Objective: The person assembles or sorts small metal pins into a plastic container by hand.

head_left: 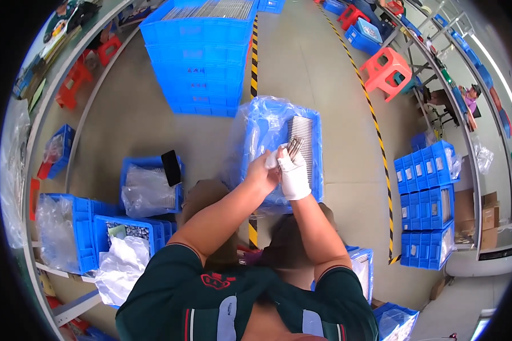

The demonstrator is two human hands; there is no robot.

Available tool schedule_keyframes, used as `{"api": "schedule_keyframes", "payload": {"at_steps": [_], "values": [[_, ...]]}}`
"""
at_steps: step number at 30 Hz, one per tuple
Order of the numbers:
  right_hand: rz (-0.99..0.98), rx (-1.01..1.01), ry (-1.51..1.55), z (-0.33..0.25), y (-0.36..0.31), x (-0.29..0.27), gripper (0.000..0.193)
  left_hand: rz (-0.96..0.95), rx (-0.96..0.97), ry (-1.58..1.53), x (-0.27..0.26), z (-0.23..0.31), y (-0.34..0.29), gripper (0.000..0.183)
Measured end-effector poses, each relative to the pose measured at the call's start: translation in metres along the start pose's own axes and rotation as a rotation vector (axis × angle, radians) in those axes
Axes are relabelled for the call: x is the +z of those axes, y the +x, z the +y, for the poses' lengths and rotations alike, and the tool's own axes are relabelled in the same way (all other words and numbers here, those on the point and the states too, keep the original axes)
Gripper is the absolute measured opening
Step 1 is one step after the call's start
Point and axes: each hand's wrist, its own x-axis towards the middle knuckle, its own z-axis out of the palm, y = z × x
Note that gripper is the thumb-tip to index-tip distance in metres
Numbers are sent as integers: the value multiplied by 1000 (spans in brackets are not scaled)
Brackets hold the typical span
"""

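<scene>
We hold both forearms (216,219) stretched forward, angled inward. Our left hand (260,174) sits close beside our white-gloved right hand (295,179).

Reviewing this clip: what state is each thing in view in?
Right hand, white-gloved, closed on parts
Left hand, fingers curled beside the right
Parts, bunched, held
Middle crate, open, partly filled
Plastic liner, crumpled
Tall crate stack, upright, open and filled on top
Right crates, stacked
Black slab, lying flat-side up
Coral stool, upright, unoccupied
</scene>
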Motion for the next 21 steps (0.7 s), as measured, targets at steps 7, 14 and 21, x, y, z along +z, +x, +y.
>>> {"api": "schedule_keyframes", "payload": {"at_steps": [7, 14, 21], "values": [[161, 23, 88, -5, 13, 0, 8, -118, -17, -70, 17, -4, -6, 22], [168, -22, 265, 19, 19, -11, 17, 77, -24, 111, 19, -11, -8, 20], [305, -76, -372, 8, 7, -15, 34, 92, 274, 778, 9, 11, -11, 22]]}}
